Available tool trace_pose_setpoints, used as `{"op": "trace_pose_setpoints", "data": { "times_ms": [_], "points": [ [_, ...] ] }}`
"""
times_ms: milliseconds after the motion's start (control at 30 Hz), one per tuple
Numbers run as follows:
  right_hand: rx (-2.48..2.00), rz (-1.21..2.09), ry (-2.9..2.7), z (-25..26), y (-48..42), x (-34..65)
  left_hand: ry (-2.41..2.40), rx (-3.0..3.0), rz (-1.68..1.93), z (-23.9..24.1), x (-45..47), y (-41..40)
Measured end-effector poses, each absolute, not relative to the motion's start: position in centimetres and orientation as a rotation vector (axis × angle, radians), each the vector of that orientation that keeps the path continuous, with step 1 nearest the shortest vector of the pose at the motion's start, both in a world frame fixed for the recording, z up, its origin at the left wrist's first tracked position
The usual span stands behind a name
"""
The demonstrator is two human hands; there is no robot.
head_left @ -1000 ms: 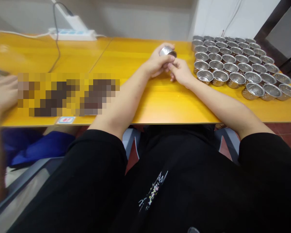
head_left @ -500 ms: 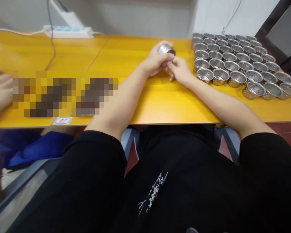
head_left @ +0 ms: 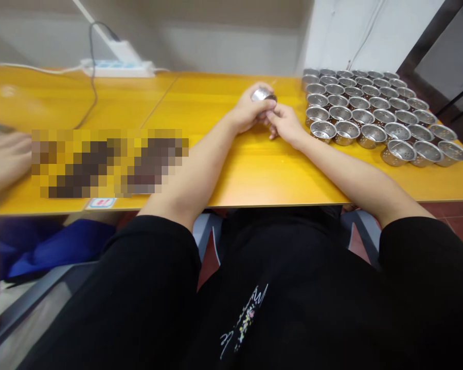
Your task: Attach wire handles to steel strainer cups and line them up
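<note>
A small perforated metal strainer cup (head_left: 261,94) is held tilted above the table, its dark rim toward the right. Around it are the curled fingers and thumb of my left hand (head_left: 250,110). My right hand (head_left: 287,123) meets it from the right, just below the cup, with thumb and fingers pinched close together. The fingertips of both hands overlap, so what the right fingers pinch is hidden. To the right, rows of similar strainer cups (head_left: 374,136) stand upright with their mouths up.
The yellow table (head_left: 250,180) ends at its front edge before my lap. A power strip (head_left: 118,68) with cables lies at the back left. At far left is another person's hand (head_left: 5,156), beside a pixelated area (head_left: 111,164). A small label (head_left: 102,202) sits at the front edge.
The camera has tilted slightly, so the table and cups appear lower in view. My hands keep nearly the same grip around the strainer cup.
</note>
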State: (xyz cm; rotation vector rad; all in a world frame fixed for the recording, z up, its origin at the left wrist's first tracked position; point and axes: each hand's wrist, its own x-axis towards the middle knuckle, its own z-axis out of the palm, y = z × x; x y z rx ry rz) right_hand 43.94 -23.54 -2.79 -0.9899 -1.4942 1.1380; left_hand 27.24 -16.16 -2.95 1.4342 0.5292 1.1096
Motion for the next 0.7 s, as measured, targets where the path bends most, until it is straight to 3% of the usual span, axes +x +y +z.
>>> {"op": "trace_pose_setpoints", "data": {
  "times_ms": [700],
  "points": [
    [-1.052,1.177,-1.443,-2.16,-24.33,44.14,0.564,1.411,1.131,-2.92,26.83,-16.83]
  ]
}}
